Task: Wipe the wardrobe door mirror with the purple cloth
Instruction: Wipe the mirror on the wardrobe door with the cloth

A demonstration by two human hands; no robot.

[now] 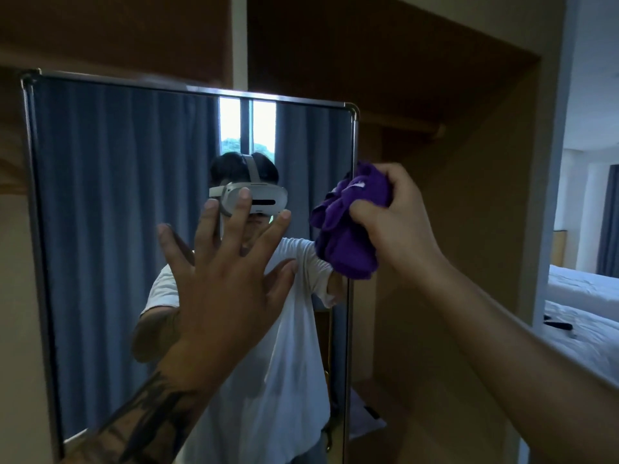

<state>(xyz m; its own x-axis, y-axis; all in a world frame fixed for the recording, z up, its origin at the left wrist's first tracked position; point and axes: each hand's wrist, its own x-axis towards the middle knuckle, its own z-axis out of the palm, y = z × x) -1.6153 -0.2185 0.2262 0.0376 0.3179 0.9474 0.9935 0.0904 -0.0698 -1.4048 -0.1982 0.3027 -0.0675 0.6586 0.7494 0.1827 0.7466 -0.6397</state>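
The wardrobe door mirror (pixel 110 209) fills the left and middle of the head view, with a thin metal frame. It reflects blue curtains, a window and a person in a white shirt. My left hand (pixel 224 279) lies flat against the glass with its fingers spread, near the mirror's middle. My right hand (pixel 398 222) grips the bunched purple cloth (pixel 345 236) at the mirror's right edge, about halfway up. Whether the cloth touches the glass I cannot tell.
Behind the mirror door the brown wardrobe interior (pixel 452 195) stands open, with a hanging rail (pixel 435 130) high up. At the far right a bed with white sheets (pixel 582 316) carries a small dark object (pixel 557 323).
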